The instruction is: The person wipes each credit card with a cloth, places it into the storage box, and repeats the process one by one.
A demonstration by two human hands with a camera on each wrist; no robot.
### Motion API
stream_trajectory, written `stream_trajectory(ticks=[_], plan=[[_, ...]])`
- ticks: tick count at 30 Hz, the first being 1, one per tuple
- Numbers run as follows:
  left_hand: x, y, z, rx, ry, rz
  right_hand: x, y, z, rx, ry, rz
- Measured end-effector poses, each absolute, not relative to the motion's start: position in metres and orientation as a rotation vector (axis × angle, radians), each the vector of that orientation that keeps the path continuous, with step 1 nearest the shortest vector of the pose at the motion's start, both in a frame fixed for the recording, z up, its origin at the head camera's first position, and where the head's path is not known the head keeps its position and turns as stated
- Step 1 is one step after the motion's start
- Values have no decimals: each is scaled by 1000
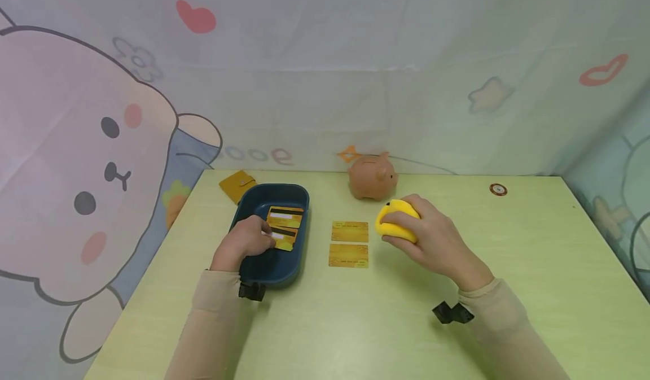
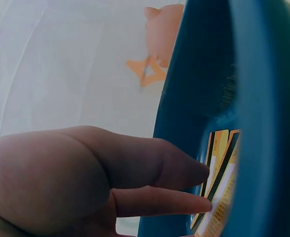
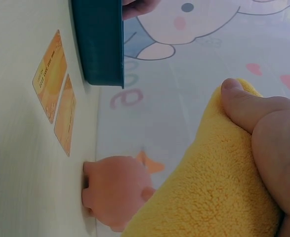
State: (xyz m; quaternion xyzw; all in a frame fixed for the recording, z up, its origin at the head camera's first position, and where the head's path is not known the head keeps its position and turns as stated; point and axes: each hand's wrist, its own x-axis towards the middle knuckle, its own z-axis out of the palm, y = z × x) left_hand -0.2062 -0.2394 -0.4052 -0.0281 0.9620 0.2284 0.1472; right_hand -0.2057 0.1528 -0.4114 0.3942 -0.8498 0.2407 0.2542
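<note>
A dark blue tray (image 1: 276,275) stands left of the table's middle. Inside it lie two yellow bank cards, an upper card (image 1: 284,216) and a lower card (image 1: 289,243), dark stripes facing up. My left hand (image 1: 247,237) reaches over the tray's left side, with the thumb and a finger extended to the lower card's left edge; the left wrist view shows a gap between them. In my right hand (image 1: 437,239) is a fuzzy yellow plush item (image 3: 204,182) with a small dark spot, gripped above the table. Two more cards (image 1: 350,231) (image 1: 348,256) lie between the hands.
A pink piggy bank (image 1: 372,178) stands at the table's back edge. Behind the tray lies a mustard-coloured wallet (image 1: 237,186). A round red-and-white chip (image 1: 498,190) lies at the back right. A printed curtain (image 1: 325,86) hangs directly behind the table.
</note>
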Motion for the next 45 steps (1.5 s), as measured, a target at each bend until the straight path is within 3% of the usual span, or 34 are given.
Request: stream_trajectory(ticks=[11, 25, 35, 45], plan=[[-207, -236, -404, -88, 2774, 633, -206, 153, -411, 1078, -2304, 658], [-190, -198, -377, 173, 3070, 1014, -206, 153, -411, 1080, -2300, 660], [-169, -141, -363, 642, 2995, 1150, -205, 155, -409, 1061, -2309, 669], [-178, -115, -386, 967, 2814, 1033, -206, 158, -407, 1053, -2301, 673]])
